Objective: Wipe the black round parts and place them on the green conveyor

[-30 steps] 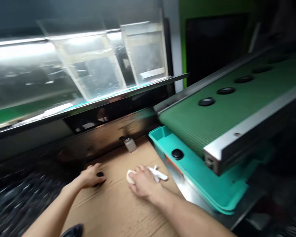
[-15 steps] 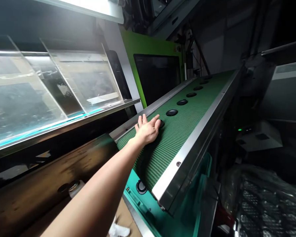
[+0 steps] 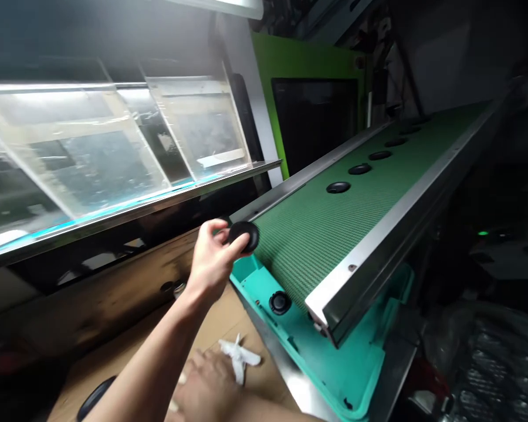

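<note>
My left hand (image 3: 211, 261) is raised by the low end of the green conveyor belt (image 3: 325, 234) and pinches a round black rubber part (image 3: 243, 235) between thumb and fingers. My right hand (image 3: 206, 381) rests low on the cardboard sheet (image 3: 127, 346), fingers curled. A pale bit shows at its edge, and I cannot make out what it is. A crumpled white scrap (image 3: 240, 354) lies just right of that hand. Several more black round parts (image 3: 338, 187) sit in a row up the belt.
A teal tray (image 3: 264, 281) under the belt's end holds one black part (image 3: 280, 302). Clear acrylic bins (image 3: 193, 129) line a metal shelf on the left. A small metal cylinder (image 3: 176, 287) stands at the cardboard's back edge. A dark object (image 3: 94, 395) lies at bottom left.
My left hand left the cardboard, reached onto the belt, and now has come back toward me holding a black part lifted off it. The view swung up and then partly back down.
</note>
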The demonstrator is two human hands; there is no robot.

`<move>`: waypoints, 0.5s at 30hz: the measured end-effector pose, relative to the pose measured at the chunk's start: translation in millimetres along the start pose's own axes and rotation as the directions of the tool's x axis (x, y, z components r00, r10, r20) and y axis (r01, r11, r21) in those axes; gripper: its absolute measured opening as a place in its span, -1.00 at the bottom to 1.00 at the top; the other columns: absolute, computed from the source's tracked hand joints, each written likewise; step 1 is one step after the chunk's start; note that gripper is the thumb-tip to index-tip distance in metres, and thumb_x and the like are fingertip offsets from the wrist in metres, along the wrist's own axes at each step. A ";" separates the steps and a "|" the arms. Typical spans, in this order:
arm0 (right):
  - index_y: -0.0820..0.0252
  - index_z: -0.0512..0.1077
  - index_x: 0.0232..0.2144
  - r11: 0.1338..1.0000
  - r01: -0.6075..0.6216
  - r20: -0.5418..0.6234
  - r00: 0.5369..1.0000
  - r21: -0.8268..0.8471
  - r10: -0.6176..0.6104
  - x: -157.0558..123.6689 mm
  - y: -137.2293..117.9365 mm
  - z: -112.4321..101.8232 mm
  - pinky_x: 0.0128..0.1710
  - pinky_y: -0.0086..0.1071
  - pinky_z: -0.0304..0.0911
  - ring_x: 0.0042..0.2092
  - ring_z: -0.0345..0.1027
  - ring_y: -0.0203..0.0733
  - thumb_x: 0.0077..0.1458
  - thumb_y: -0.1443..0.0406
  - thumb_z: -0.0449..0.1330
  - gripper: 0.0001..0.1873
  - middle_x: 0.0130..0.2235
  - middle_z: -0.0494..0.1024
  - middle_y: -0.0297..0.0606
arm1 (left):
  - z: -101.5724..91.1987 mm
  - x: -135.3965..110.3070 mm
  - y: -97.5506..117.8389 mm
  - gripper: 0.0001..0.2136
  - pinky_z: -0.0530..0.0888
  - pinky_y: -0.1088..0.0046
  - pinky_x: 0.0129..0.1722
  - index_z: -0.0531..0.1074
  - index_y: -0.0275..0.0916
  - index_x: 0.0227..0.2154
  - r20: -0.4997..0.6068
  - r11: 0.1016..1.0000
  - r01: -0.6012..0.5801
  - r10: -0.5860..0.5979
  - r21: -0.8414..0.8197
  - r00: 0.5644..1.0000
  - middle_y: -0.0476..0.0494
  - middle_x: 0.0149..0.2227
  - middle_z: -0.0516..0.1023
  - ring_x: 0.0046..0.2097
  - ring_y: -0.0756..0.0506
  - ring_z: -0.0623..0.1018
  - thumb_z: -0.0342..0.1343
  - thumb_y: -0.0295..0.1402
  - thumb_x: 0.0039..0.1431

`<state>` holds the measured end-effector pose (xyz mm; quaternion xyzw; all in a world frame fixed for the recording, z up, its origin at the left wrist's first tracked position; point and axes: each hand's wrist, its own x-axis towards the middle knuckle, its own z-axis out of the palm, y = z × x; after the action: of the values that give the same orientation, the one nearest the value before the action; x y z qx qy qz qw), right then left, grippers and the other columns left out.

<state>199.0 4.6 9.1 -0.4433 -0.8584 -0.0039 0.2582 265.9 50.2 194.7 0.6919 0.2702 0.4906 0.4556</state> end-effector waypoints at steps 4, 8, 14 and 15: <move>0.18 0.45 -0.30 0.994 -0.102 -0.009 0.995 -0.040 0.102 -5.1 -7.5 5.3 -0.28 -0.16 0.25 -0.17 0.25 0.03 -0.02 0.10 0.11 -0.68 -0.30 0.46 -0.10 | -110.5 -97.0 -36.5 -0.67 0.57 0.38 -0.15 0.41 -0.30 -0.17 -0.172 0.939 0.272 -0.310 -0.211 0.935 -0.13 -0.20 0.50 -0.23 -0.04 0.55 0.29 -0.43 -0.04; 0.13 0.44 -0.33 0.989 -0.147 -0.052 0.988 0.022 0.148 -11.4 -10.3 -1.5 -0.21 -0.16 0.21 -0.17 0.22 -0.02 -0.04 0.17 0.13 -0.77 -0.31 0.44 -0.17 | -175.3 -184.0 -80.4 -0.79 0.58 0.23 -0.15 0.43 -0.35 -0.22 -0.369 0.818 0.344 -0.529 -0.462 0.764 -0.26 -0.15 0.53 -0.12 -0.19 0.57 0.17 -0.57 0.04; 0.10 0.43 -0.21 0.943 -0.257 -0.222 0.927 0.213 0.303 -9.4 -17.7 -0.3 -0.13 -0.24 0.17 -0.14 0.22 -0.10 0.05 0.23 0.11 -0.77 -0.22 0.44 -0.22 | -179.1 -221.1 -116.7 -0.82 0.57 0.15 -0.15 0.41 -0.43 -0.18 -0.311 0.666 0.299 -0.636 -0.684 0.706 -0.47 -0.01 0.47 -0.04 -0.27 0.55 -0.01 -0.57 0.18; 0.09 0.43 -0.17 0.928 -0.267 -0.254 0.908 0.261 0.333 -8.3 -19.7 0.4 -0.10 -0.25 0.17 -0.12 0.22 -0.11 0.06 0.24 0.12 -0.75 -0.20 0.45 -0.22 | -177.6 -221.4 -119.1 -0.82 0.57 0.19 -0.16 0.41 -0.39 -0.17 -0.322 0.674 0.270 -0.617 -0.687 0.718 -0.45 0.01 0.47 -0.04 -0.25 0.55 0.02 -0.56 0.18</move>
<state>187.8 -13.6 9.4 -0.5335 -0.7265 0.0655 0.4280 27.7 -14.4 10.6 0.2566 0.3836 0.5878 0.6644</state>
